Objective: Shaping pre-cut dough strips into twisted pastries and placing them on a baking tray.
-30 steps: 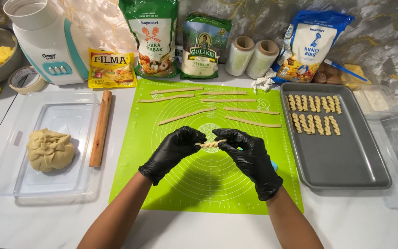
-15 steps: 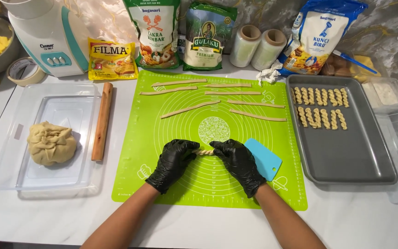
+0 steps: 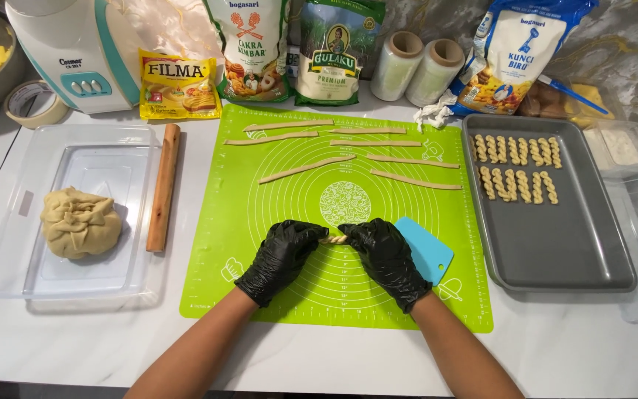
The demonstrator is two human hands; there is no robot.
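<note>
A wooden rolling pin (image 3: 164, 186) lies left of the green mat (image 3: 260, 222), beside a clear tray (image 3: 9, 244) holding a dough ball (image 3: 80, 222).

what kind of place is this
Likely a home kitchen counter set up for baking: a green silicone mat, a ball of dough in a clear tray, and a baking pan of twisted sticks.

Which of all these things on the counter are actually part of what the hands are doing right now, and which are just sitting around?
In use: left hand, right hand, twisted dough strip, green mat, flat dough strips, grey tray of finished twists.

Lying about: rolling pin, dough ball, blue scraper, tape roll.
</note>
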